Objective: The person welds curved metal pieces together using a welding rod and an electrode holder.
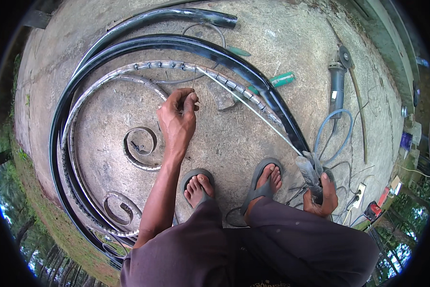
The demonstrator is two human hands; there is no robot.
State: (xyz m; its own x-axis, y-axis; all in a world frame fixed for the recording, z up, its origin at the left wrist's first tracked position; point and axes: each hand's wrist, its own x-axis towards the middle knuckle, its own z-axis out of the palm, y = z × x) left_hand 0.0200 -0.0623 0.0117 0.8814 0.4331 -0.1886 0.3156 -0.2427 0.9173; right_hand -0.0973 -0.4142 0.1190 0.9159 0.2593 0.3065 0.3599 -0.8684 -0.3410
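Observation:
My right hand is closed around a welding electrode holder, dark and worn grey at its head. A long pale welding rod runs from the holder up and left. Its far tip meets a curved, ribbed metal strip, near the top of a short thin metal rod. Thumb and fingers of my left hand pinch that thin rod upright against the strip's inner edge. Beyond the strip lies a thick black curved tube. Inside the curve is a coiled metal scroll.
An angle grinder lies at the far right beside a looped grey cable. A green-handled tool is beyond the black tube. A white power strip with cords lies at right. My sandalled feet stand between my hands.

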